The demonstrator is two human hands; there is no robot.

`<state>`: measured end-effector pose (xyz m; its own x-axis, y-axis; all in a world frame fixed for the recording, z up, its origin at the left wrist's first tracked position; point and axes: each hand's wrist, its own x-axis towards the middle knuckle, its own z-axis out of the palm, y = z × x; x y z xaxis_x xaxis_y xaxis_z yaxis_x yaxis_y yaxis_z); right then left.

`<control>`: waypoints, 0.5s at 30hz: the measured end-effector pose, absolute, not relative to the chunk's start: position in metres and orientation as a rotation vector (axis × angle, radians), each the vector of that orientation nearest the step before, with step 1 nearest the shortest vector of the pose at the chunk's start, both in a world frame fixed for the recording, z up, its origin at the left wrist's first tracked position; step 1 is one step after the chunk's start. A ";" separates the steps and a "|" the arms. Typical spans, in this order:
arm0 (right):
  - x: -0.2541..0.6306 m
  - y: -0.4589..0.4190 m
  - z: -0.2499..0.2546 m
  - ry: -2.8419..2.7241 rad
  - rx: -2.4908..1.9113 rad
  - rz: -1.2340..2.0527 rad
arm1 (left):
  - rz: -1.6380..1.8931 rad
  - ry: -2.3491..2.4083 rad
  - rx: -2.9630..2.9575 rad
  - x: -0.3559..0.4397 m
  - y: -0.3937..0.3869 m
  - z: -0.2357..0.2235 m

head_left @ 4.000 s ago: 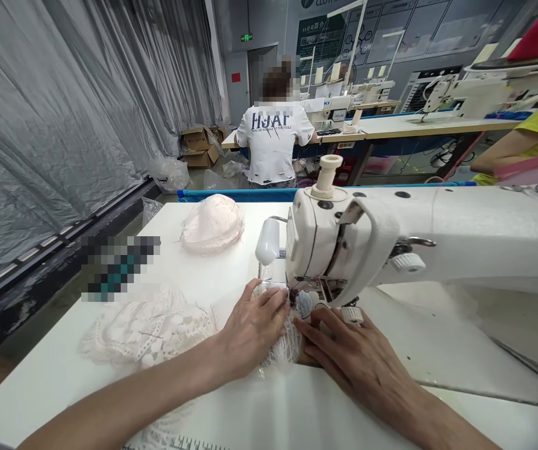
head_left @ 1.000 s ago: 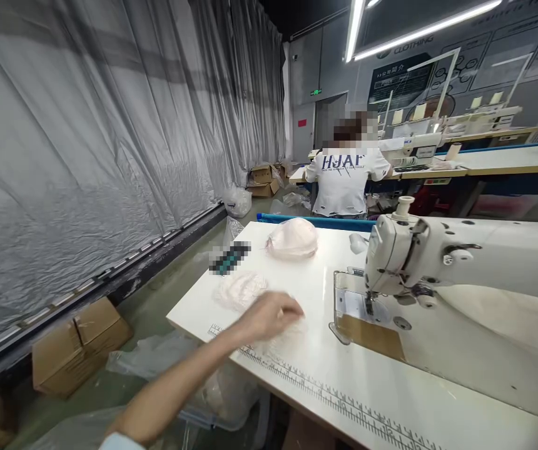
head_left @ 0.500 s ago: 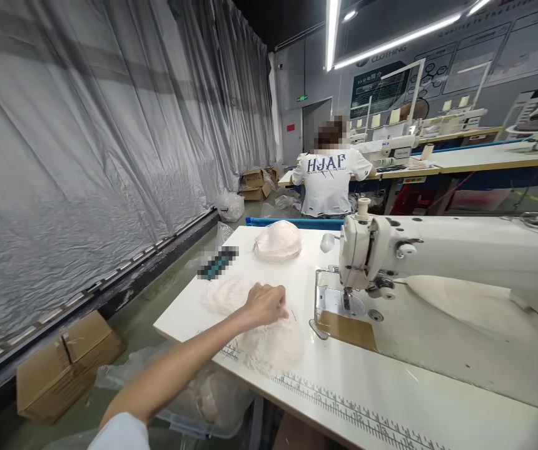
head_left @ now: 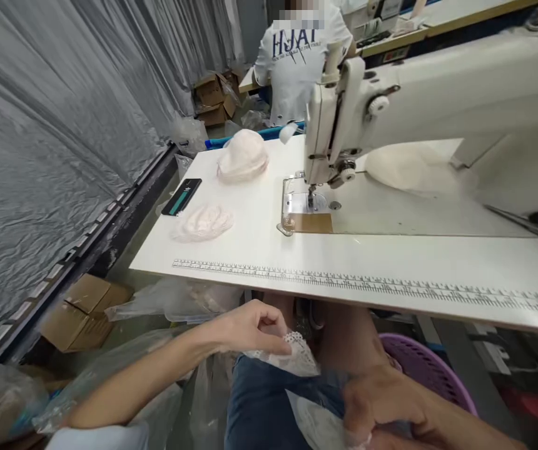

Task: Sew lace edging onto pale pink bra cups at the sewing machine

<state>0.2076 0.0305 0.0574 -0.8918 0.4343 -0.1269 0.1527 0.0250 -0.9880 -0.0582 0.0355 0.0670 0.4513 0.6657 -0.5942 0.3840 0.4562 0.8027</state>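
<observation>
My left hand (head_left: 257, 328) is over my lap, below the table's front edge. Its thumb and fingers pinch a white lace fabric piece (head_left: 299, 355) with a scalloped edge. To the right, my right hand (head_left: 381, 400) is closed and slightly blurred, at the edge of pale fabric (head_left: 313, 419) lying over my jeans. Whether both hands have the same piece I cannot tell. On the table lie a crumpled pale pink lace piece (head_left: 206, 222) and, farther back, a rounded pale pink stack of fabric (head_left: 243, 156).
A white sewing machine (head_left: 328, 134) stands on the table (head_left: 250, 240), which has a printed ruler strip along its front. A phone (head_left: 182, 197) lies at the left edge. Scissors (head_left: 522, 222) are at the right. A purple basket (head_left: 431, 375) is below. A co-worker (head_left: 292, 69) sits ahead.
My left hand has moved from the tabletop down to my lap, and the nearer pink fabric is gone from the table. My right hand has come into view. The camera has tilted down.
</observation>
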 end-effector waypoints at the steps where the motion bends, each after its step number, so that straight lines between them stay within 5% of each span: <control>1: 0.204 0.030 0.067 -2.058 -0.561 1.989 | 0.287 1.133 1.086 -0.055 0.033 0.057; 6: 0.186 0.027 0.085 -1.955 -0.371 2.150 | 0.541 1.188 0.934 -0.021 0.031 0.011; 11: 0.191 0.029 0.036 -2.033 -1.050 1.549 | 0.668 1.098 0.919 0.018 0.030 -0.015; 15: 0.206 0.025 0.011 -1.995 -1.282 1.510 | 0.641 1.084 0.949 0.027 0.026 -0.018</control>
<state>0.2061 0.0246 0.0114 -0.5413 0.8040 -0.2461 0.4552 0.0341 -0.8897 0.0271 0.0255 -0.0184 0.3589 0.8223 -0.4415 0.0096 0.4698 0.8827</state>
